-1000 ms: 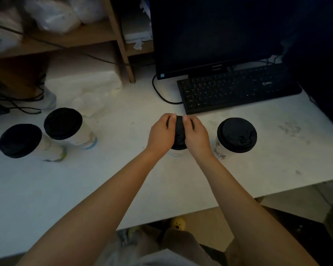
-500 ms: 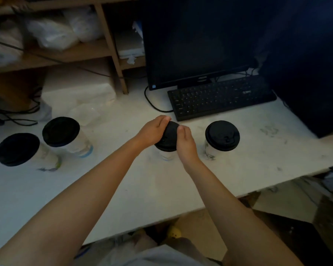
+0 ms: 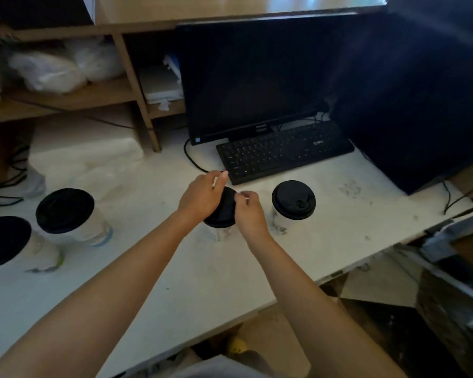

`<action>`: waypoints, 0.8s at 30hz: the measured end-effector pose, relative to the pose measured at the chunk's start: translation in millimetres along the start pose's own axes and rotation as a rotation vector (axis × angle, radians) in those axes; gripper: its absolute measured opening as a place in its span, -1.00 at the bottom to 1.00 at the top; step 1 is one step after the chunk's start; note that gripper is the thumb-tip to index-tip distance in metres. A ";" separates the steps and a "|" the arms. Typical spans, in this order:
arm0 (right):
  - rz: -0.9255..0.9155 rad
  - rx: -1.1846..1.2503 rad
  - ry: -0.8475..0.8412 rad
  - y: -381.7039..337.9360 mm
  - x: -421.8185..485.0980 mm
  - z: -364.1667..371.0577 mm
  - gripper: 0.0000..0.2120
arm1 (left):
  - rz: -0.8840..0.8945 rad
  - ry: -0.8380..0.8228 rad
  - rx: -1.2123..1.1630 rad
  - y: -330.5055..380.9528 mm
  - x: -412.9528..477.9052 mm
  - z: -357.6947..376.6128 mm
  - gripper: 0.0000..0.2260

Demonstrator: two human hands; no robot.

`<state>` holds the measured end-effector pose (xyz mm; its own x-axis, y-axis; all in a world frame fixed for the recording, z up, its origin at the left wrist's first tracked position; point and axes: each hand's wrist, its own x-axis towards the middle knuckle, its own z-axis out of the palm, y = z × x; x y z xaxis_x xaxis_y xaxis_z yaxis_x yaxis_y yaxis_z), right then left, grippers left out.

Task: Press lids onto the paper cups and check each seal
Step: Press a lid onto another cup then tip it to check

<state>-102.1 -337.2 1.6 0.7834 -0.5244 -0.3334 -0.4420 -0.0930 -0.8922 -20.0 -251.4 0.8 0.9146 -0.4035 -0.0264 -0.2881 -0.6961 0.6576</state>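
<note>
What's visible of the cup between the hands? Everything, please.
A pale paper cup stands on the white table, just left of another lidded cup. Only its lower body shows, faintly marked. A black, plastic-looking lid caps it. The left hand lies over the lid's far-left side, grip blurred; the right hand pinches its right rim. Whether it is fully sealed cannot be told.

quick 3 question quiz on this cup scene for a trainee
1. How many cups on the desk carry black lids?
2. True or false: the right cup has no lid.
3. The left hand and right hand meet on one lid. What lies just beyond it? A keyboard B plate C kettle
Key: 1 four; 2 false; 3 A
</note>
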 end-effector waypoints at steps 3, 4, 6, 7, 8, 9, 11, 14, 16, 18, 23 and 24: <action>-0.063 -0.075 -0.096 -9.4 12.2 0.8 -0.63 | -0.058 0.007 0.026 1.7 -9.5 10.2 -0.57; -0.078 -0.086 -0.121 -8.7 14.3 2.2 -0.64 | -0.066 0.032 0.041 1.7 -10.3 12.1 -0.58; -0.112 -0.069 -0.128 -4.2 16.4 5.4 -0.68 | -0.064 0.071 0.067 1.7 -10.6 14.6 -0.60; -0.125 -0.047 -0.120 -1.3 17.5 6.8 -0.71 | -0.060 0.082 0.078 2.0 -11.0 15.3 -0.60; -0.136 -0.026 -0.113 0.9 18.4 7.7 -0.73 | -0.057 0.090 0.089 2.5 -11.2 16.0 -0.60; -0.147 -0.008 -0.110 2.6 19.5 8.3 -0.74 | -0.055 0.095 0.100 2.9 -11.6 16.5 -0.61; -0.161 0.027 -0.115 4.9 21.2 8.7 -0.76 | -0.053 0.095 0.116 2.7 -12.0 17.7 -0.61; -0.155 0.077 -0.114 5.7 20.1 10.6 -0.77 | -0.051 0.074 0.133 2.2 -11.3 17.1 -0.62; -0.142 0.105 -0.085 5.4 17.1 12.9 -0.77 | -0.041 0.035 0.135 0.6 -8.6 15.0 -0.63; -0.120 0.140 -0.067 4.1 11.2 14.2 -0.75 | 0.008 -0.035 0.115 -1.6 -5.5 9.3 -0.65; -0.037 0.180 -0.112 7.1 -9.6 14.2 -0.64 | 0.129 -0.207 0.052 -9.7 1.6 -7.6 -0.63; -0.020 0.195 -0.128 7.7 -13.7 14.1 -0.63 | 0.108 -0.201 0.057 -11.3 3.0 -9.4 -0.59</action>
<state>-110.1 -318.9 -5.0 0.8456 -0.4112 -0.3404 -0.3433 0.0695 -0.9367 -11.4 -239.2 0.3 0.8041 -0.5840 -0.1115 -0.4024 -0.6727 0.6209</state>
